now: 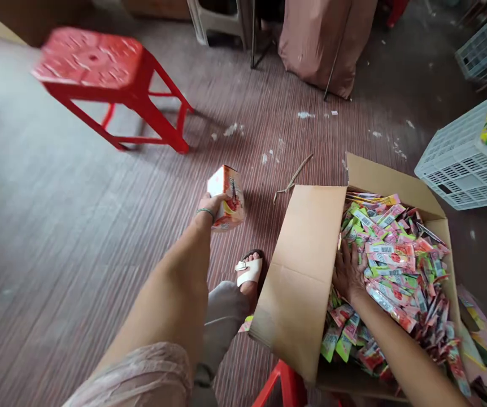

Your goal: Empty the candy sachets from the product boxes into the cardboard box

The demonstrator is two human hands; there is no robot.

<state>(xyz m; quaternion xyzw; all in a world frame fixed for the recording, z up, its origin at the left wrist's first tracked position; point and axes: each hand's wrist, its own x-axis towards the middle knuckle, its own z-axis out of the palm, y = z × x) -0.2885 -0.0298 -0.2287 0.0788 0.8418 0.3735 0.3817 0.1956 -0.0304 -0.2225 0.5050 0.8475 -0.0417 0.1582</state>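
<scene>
My left hand (212,204) is wrapped round a small white and orange printed carton (231,198), held out over the floor. A thin green band circles that wrist. Inside a large open cardboard box (307,243), my right hand (349,271) rests on a heap of small pink, red and green sachets (396,265). Its fingers are apart and point towards the box's far left side, with the tips partly hidden. I see no sachet gripped in it.
A red plastic stool (95,59) stands at the upper left. To the right is a white plastic crate (459,158) with yellow-green packs on top. A brown sack (324,45) stands at the back. My sandalled foot (249,271) is beside the box flap; a strip (292,180) lies on the floor.
</scene>
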